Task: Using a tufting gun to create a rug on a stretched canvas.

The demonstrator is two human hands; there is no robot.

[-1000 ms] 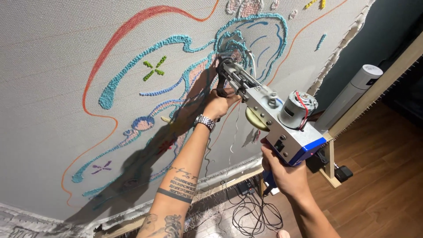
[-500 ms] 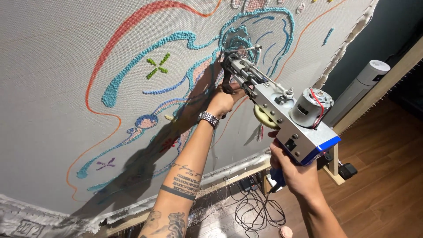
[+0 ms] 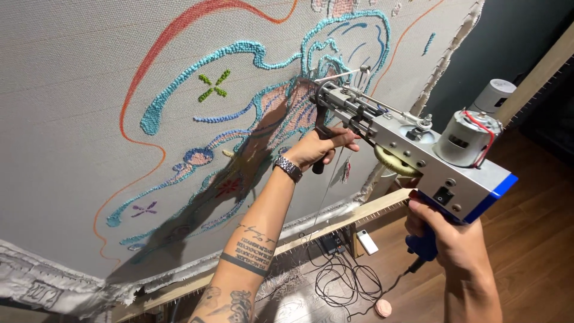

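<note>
2 hands on 1 tool, and only 1 view to go on (the head camera), so here's what I get from it:

1. Head view, grips: the left hand [image 3: 320, 149] is wrapped around the dark front handle of the tufting gun [image 3: 412, 155], right up near the cloth. The right hand [image 3: 445, 236] is clamped on the blue rear grip, lower and to the right. Hands sit well apart, both closed on the gun.

2. Head view, where the gun is: it's tilted, its needle end at the stretched backing cloth [image 3: 72, 90], among the teal yarn loops [image 3: 251, 51]. I can't tell if the tip is actually through the fabric.

3. Head view, what could go wrong: my guess is that if the push against the cloth slackens, the needle skips or rips the weave. The left fingers are close to the moving front end, so a slip could nip them. The power cord [image 3: 347, 281] hangs from the grip and piles up loose on the floor, an easy snag or trip.

4. Head view, surface and room: the cloth is pinned on a wooden frame [image 3: 335, 224], with an orange outline [image 3: 149, 60] and a green cross [image 3: 213, 85]. Below is dark wood floor [image 3: 526, 239], a small pink yarn ball [image 3: 383, 307] and a white cylinder [image 3: 495, 94] near the dark wall.
</note>
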